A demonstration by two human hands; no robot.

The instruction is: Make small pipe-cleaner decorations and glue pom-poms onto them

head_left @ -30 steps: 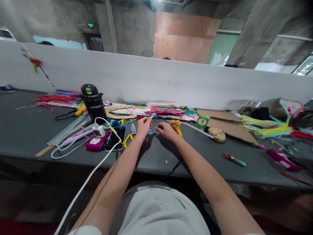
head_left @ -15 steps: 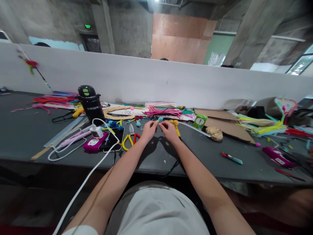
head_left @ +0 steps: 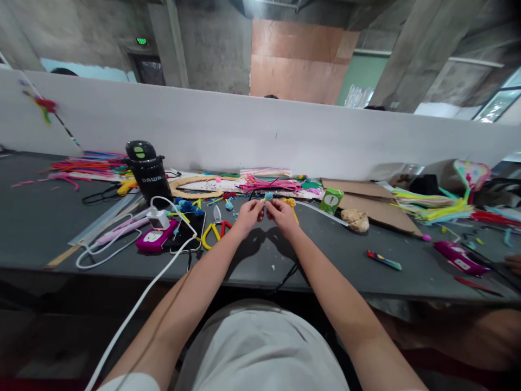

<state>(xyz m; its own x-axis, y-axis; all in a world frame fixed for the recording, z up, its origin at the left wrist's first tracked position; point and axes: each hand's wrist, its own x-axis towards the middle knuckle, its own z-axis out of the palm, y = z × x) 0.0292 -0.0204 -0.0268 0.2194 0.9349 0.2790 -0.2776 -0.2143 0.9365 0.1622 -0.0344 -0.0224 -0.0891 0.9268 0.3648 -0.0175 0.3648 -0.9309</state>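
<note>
My left hand (head_left: 250, 215) and my right hand (head_left: 283, 215) meet above the dark table, fingers pinched together around a small light-blue fuzzy piece (head_left: 268, 196). The piece pokes up between the fingertips; its lower part is hidden by them. Just left of my left hand lie pliers (head_left: 217, 228) with red and yellow handles. A yellow tool (head_left: 290, 202) is partly hidden behind my right hand. Beyond my hands lies a bundle of pink pipe cleaners (head_left: 271, 185).
A black bottle (head_left: 149, 176), a purple power socket (head_left: 156, 237) and a phone (head_left: 188, 233) stand or lie at the left. A green box (head_left: 331, 201), a tan lump (head_left: 355, 220), cardboard (head_left: 380, 213) and a cutter (head_left: 383, 260) are rightward. Someone's fingers (head_left: 515, 264) show at the right edge.
My two hands have drawn closer together around the light-blue piece, and my right hand now covers more of the yellow tool. The whole view has shifted slightly.
</note>
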